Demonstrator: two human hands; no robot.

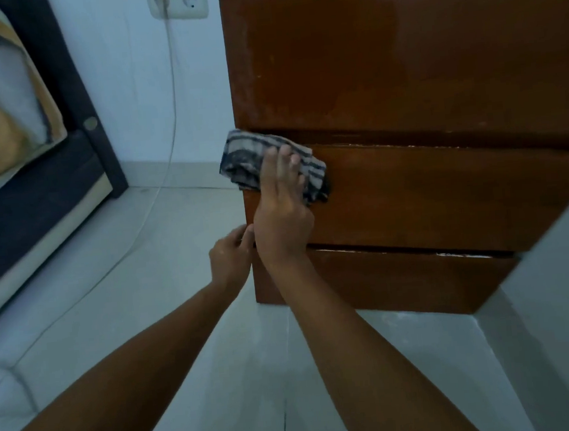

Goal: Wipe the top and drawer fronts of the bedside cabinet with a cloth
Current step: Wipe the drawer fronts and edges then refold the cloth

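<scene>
Two hands: right hand (281,212) presses one cloth (247,165) on three-drawer cabinet (401,67).

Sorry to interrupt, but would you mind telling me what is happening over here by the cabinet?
A person is wiping the wooden bedside cabinet. Their right hand presses a striped cloth flat against the top left corner of the middle drawer front, fingers straight. The left hand touches the cabinet's left edge lower down, fingers curled. A white cable hangs from the wall socket to the tiled floor.
</scene>
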